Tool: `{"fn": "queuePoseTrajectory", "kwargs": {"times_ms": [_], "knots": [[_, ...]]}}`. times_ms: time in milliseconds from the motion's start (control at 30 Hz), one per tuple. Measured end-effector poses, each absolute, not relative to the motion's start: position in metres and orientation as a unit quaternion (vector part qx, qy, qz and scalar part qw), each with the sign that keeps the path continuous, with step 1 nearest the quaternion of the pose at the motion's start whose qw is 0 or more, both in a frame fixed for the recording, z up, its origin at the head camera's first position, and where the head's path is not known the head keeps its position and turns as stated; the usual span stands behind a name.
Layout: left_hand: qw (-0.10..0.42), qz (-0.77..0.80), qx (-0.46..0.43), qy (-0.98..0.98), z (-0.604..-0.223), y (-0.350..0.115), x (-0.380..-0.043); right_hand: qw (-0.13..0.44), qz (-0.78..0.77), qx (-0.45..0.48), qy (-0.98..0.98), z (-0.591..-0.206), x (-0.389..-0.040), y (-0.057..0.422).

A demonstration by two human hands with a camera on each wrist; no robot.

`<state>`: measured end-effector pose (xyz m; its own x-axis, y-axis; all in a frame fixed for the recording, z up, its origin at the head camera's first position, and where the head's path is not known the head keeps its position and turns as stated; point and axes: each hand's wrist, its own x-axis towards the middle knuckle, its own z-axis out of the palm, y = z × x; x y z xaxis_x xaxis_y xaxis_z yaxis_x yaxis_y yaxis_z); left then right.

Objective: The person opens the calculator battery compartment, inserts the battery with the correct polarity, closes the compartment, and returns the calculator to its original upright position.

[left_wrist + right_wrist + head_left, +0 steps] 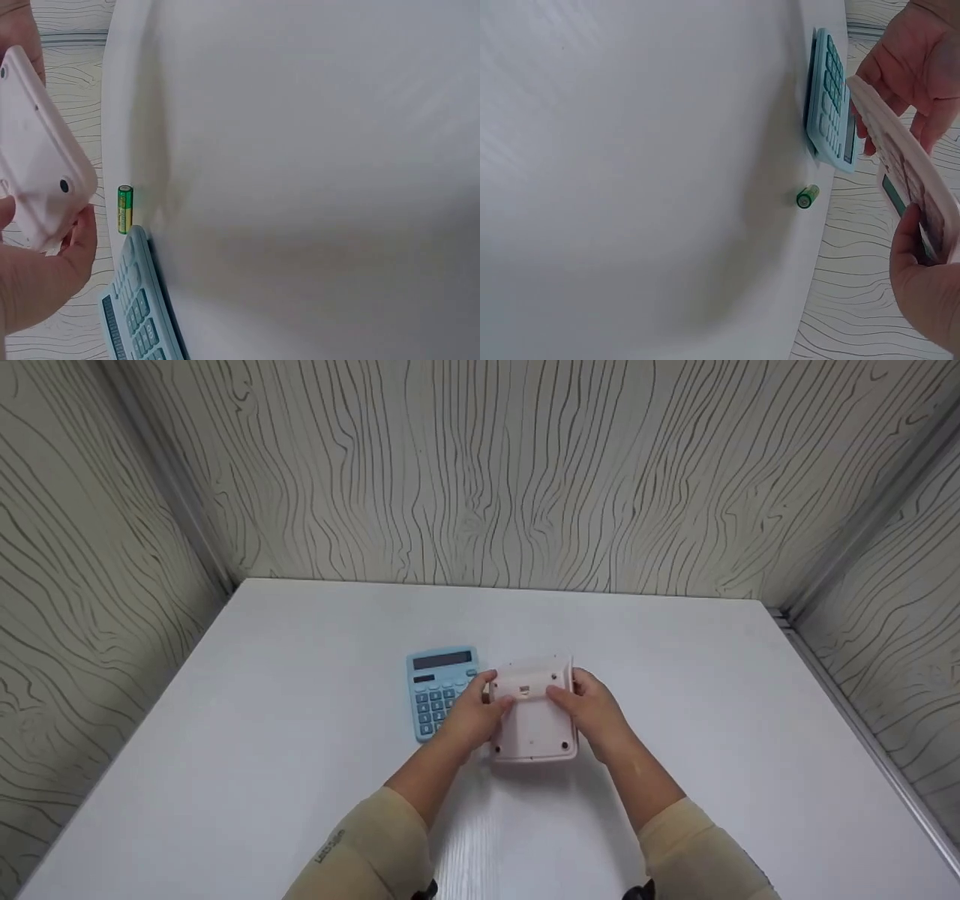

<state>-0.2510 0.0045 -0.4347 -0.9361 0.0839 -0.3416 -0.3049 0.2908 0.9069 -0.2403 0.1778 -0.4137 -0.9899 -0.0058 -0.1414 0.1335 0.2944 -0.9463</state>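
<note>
From my end: biggest first. Pale wall panels (480, 472) with dark wood-grain lines close off the back and both sides. White desk (262, 735) fills the middle of my head feed.

Two beige sleeves (367, 840) come in from the near side, pushed up so the forearms are bare. Left hand (472, 716) and right hand (600, 720) both grip one item: the pink calculator (532, 727). Thumbs are on its back, other fingers wrapped round the side edges, so I read both hands as narrow and holding. It's raised off the desk, tilted, back turned to my head camera. On the right wrist feed I get its front at a steep angle, including the greenish display (894, 191).

Light-blue calculator (422, 694) lies on the desk to the left of the pink one, keys up, display at the far end. Left hand covers its near right corner in the head feed; can't tell if they touch.

Green-and-yellow cylindrical battery (125, 214) lies on the desk just beside the blue calculator. Hidden in the head feed; both wrist feeds have it.

Smallest: dark round feet (565, 745) near the corners of the pink calculator's back.
</note>
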Motion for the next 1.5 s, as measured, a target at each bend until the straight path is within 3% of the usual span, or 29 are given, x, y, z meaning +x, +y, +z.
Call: {"fn": "queuePoseTrajectory", "kwargs": {"times_ms": [367,733,1500], "knots": [[0.163,0.558,-0.057,0.811,-0.435,0.0,-0.25,0.103,-0.556,0.09,0.82,-0.424,-0.244,0.192],[0.192,0.486,-0.067,0.85,-0.439,0.001,-0.242,0.193,-0.518,0.099,0.828,-0.44,-0.239,0.205],[0.221,0.429,-0.072,0.873,-0.457,0.005,-0.24,0.21,-0.44,0.114,0.866,-0.46,-0.233,0.211]]}}
